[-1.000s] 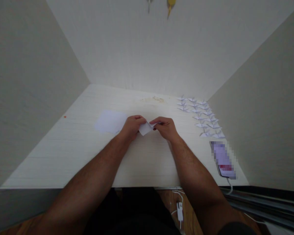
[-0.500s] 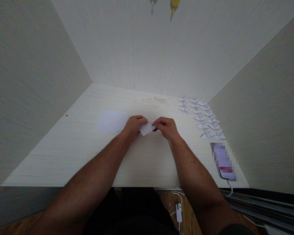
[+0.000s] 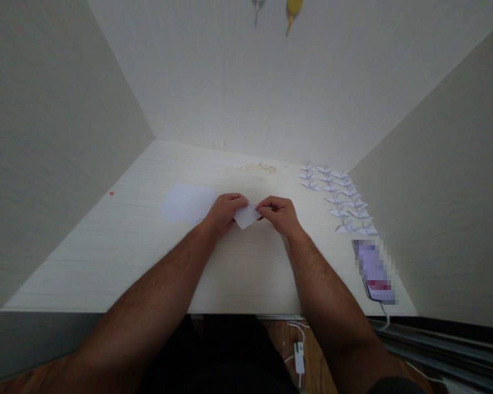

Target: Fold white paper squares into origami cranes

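Note:
A small folded piece of white paper (image 3: pixel 246 218) is held between my two hands above the middle of the table, one corner pointing toward me. My left hand (image 3: pixel 227 210) pinches its left side, thumb on top. On the right side, the thumb and fingertips of my right hand (image 3: pixel 280 212) grip its edge. Flat white sheets of paper (image 3: pixel 187 201) lie on the table just left of my left hand, partly covered by it. Several folded paper cranes (image 3: pixel 332 200) stand in rows at the back right.
A phone (image 3: pixel 373 271) with a blurred screen and a white cable (image 3: pixel 385 314) lies at the table's right edge. Walls enclose the white table (image 3: pixel 107 257) at the back and both sides. A white power strip (image 3: pixel 299 357) is on the floor below.
The folded paper has turned slightly in my fingers, and its front face now looks flatter. Both hands stay in nearly the same place.

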Motion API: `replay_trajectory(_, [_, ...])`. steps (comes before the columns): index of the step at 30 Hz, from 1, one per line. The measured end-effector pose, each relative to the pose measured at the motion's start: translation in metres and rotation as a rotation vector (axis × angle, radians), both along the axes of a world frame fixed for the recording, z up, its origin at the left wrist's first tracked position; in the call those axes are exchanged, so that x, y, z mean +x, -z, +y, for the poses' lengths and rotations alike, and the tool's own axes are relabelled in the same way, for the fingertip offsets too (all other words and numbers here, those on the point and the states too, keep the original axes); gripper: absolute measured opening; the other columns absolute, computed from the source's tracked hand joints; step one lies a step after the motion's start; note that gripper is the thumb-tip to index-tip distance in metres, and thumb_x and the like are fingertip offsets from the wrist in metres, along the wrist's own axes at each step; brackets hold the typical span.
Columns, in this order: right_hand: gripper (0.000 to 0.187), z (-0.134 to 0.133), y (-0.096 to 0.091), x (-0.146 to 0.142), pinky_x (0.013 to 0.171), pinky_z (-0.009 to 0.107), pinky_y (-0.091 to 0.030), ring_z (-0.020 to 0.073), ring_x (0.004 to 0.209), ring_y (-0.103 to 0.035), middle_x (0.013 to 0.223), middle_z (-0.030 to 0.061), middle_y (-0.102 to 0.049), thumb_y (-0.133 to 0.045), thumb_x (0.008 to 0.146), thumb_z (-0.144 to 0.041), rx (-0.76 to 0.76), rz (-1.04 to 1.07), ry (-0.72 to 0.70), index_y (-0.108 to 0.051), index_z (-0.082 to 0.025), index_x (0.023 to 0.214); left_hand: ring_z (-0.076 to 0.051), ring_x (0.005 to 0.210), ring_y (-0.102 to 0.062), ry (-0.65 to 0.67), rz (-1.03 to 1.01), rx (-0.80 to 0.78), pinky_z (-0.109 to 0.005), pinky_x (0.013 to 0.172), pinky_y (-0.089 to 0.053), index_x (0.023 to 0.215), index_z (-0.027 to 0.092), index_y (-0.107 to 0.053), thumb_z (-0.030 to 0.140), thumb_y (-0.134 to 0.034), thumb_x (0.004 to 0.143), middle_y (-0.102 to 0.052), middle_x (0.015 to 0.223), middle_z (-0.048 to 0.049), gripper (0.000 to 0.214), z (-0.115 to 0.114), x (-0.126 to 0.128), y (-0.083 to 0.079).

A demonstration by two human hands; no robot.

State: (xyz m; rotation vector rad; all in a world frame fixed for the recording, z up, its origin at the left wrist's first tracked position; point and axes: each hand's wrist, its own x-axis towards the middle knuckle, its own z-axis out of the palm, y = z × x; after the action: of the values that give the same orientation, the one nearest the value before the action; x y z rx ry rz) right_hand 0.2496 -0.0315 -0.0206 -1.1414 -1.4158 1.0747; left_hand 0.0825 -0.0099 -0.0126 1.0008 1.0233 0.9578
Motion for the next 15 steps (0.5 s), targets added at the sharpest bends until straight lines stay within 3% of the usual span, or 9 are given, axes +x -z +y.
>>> replay_trajectory(6, [0.009, 0.000, 0.004, 0.001, 0.053, 0.023, -0.050, 0.0120, 0.053, -0.063, 0.056, -0.0012, -0.065, -0.069, 0.069, -0.026, -0.009, -0.025, -0.009, -0.069, -0.017, 0.068, -0.012, 0.052, -0.056, 0.082, 0.064, 0.016, -0.025, 0.052, -0.042, 0.066, 0.015, -0.064, 0.030, -0.078, 0.056, -0.062, 0.061, -0.0012, 0.023, -0.001, -0.001, 0.000])
replay_trajectory(15, [0.021, 0.000, -0.004, -0.003, 0.048, 0.022, -0.050, 0.0117, 0.049, -0.063, 0.058, -0.0031, -0.066, -0.068, 0.069, -0.029, -0.114, 0.031, 0.035, -0.063, -0.019, 0.086, -0.014, 0.055, -0.057, 0.037, 0.265, 0.168, -0.024, 0.052, -0.041, 0.070, 0.015, -0.068, 0.036, -0.075, 0.063, -0.065, 0.064, -0.0037, 0.023, 0.006, -0.007, 0.014])
